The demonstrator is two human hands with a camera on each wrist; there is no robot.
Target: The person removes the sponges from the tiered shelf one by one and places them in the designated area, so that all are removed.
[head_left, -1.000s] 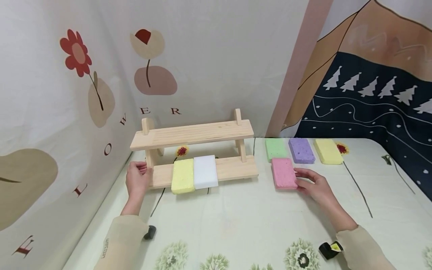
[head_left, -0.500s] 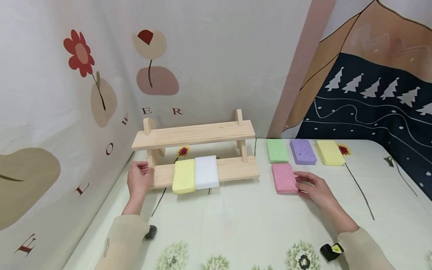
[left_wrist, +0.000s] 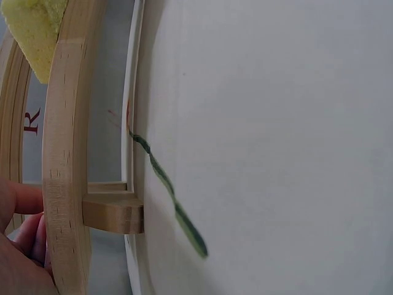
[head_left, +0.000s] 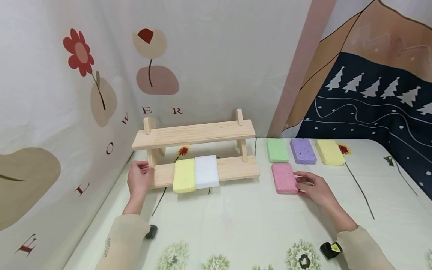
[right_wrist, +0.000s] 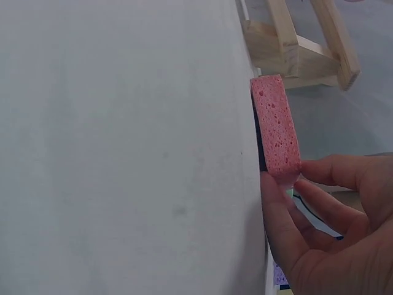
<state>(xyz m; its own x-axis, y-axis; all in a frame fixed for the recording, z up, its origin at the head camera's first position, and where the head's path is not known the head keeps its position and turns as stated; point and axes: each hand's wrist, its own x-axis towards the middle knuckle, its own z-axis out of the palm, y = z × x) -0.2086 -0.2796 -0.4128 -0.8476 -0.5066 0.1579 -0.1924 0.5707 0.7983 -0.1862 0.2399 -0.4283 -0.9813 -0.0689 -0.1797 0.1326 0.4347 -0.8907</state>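
Head: a yellow sponge (head_left: 184, 177) and a white one (head_left: 207, 172) overhang the lower front edge of the rack (head_left: 202, 133); open table (head_left: 243, 215) separates it from the pink sponge (head_left: 284, 179). Left wrist: the left hand (left_wrist: 18, 261) grips the rack. Right wrist: the right hand (right_wrist: 347, 261) pinches the pink sponge.

Left forearm (head_left: 132, 204) and right forearm (head_left: 341, 217) reach forward, well apart; left fingers (head_left: 143, 167) curled, right fingers (head_left: 305, 175) pinching

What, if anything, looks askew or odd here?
One minor thing: on the lower board of the pale wooden two-tier rack, the yellow rectangular sponge and the white rectangular foam block overhang the front edge, yellow further out, so their fronts don't line up. No visible spill or damage.
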